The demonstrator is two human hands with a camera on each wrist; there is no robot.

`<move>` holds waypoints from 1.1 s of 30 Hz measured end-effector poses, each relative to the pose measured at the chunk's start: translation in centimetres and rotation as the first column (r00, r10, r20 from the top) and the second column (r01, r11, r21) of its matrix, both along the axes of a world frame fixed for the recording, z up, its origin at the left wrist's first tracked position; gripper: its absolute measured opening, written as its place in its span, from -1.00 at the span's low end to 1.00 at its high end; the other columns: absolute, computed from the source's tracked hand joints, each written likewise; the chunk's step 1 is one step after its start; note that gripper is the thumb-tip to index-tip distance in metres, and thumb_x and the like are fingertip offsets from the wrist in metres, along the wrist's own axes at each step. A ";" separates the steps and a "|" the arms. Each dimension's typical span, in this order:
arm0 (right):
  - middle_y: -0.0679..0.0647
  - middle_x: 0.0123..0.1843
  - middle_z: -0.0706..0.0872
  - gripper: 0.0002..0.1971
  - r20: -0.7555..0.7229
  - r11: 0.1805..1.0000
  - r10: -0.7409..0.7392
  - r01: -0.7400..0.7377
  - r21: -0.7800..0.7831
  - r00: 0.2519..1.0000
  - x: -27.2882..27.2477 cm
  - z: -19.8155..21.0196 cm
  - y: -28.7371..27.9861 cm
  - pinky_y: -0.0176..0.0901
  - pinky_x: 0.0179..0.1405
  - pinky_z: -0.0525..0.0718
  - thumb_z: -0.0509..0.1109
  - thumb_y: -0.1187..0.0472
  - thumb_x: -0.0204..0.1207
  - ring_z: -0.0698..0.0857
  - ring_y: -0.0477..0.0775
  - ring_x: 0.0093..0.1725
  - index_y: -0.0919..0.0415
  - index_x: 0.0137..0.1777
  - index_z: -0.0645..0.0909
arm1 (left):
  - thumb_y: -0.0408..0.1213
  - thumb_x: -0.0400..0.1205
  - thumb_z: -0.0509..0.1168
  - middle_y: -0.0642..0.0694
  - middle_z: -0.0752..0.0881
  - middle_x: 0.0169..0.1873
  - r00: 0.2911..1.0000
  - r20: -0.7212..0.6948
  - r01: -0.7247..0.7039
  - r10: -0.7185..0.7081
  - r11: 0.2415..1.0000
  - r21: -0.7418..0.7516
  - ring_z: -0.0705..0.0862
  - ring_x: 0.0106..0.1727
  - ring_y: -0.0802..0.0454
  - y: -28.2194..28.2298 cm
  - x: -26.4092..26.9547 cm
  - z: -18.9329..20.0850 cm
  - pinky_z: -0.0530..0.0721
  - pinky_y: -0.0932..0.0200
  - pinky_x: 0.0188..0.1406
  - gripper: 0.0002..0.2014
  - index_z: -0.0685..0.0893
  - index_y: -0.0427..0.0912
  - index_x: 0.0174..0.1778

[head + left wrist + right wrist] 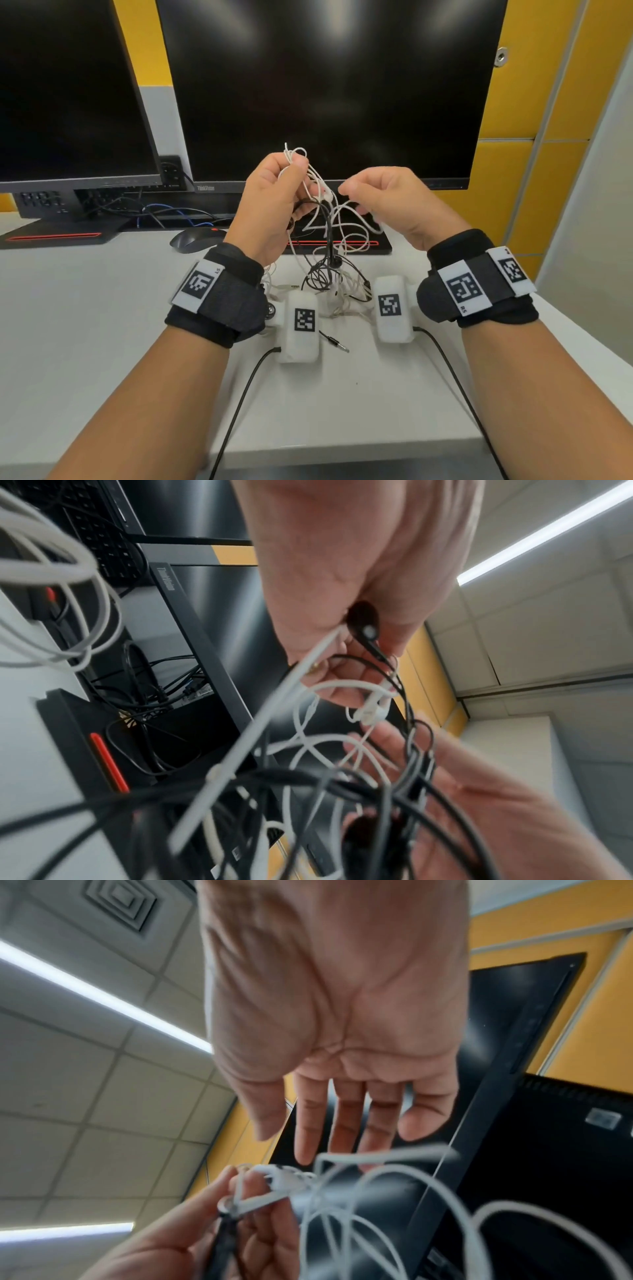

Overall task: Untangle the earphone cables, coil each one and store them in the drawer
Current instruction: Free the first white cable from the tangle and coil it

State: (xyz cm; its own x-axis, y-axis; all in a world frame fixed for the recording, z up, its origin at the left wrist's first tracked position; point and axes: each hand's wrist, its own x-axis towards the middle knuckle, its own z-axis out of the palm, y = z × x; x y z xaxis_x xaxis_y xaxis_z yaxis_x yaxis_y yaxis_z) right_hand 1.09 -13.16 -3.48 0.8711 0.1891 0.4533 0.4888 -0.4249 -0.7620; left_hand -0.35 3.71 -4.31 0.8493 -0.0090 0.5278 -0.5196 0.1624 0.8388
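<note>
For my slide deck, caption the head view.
Left hand holds up tangled white and black earphone cables; right hand open beside them.

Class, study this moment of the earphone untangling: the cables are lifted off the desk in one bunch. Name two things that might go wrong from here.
1. The left hand grips white and black cables together; pulling may tighten the knots in the tangle on the desk.
2. The right hand is open, its fingers among white loops, so a loop could snag a finger.

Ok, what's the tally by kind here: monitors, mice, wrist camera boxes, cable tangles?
Monitors: 2
Mouse: 1
White wrist camera boxes: 2
Earphone cable tangle: 1
Total: 6
</note>
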 end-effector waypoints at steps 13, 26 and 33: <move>-0.05 -0.35 0.67 -0.78 -0.005 0.991 0.048 -0.047 0.123 0.999 -0.2 0.3 -0.1 -0.40 -0.39 0.57 0.26 0.15 0.69 0.59 -0.20 -0.40 0.10 -0.13 0.69 | -0.28 0.73 0.22 0.03 0.72 -0.31 0.995 -0.014 -0.100 0.101 0.995 0.024 0.64 -0.31 0.16 0.1 0.5 -0.4 0.66 0.21 -0.13 -0.92 0.61 -0.13 -0.04; 0.15 -0.10 0.76 -0.77 0.104 0.757 0.144 -0.178 0.629 0.984 -0.3 1.2 -0.3 0.03 0.08 0.78 0.13 0.19 0.76 0.80 0.15 0.00 0.20 -0.05 0.57 | -0.40 0.71 0.20 -0.04 0.72 -0.18 0.956 -0.240 -0.097 0.172 0.951 0.294 0.56 -0.44 0.16 0.0 0.3 -0.6 0.49 0.29 -0.50 -0.73 0.45 0.04 0.22; -0.01 0.17 0.72 -0.81 0.259 0.804 -0.083 -0.089 0.588 0.962 0.4 1.0 -0.6 -0.11 0.12 0.69 0.24 0.10 0.68 0.67 0.00 0.29 -0.04 -0.09 0.67 | -0.25 0.72 0.22 0.05 0.73 -0.29 0.940 -0.279 -0.056 0.197 0.895 0.442 0.55 -0.41 0.17 0.2 0.5 -0.8 0.48 0.30 -0.46 -0.87 0.66 -0.07 0.10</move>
State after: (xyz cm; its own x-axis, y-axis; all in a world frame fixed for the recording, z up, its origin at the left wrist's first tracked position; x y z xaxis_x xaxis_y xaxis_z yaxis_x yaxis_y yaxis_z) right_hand 1.46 -13.75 -2.46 0.7049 -0.1869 0.6843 0.7041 0.0670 -0.7070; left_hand 0.18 3.94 -5.10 0.9766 -0.0523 0.2086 -0.2147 -0.2923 0.9319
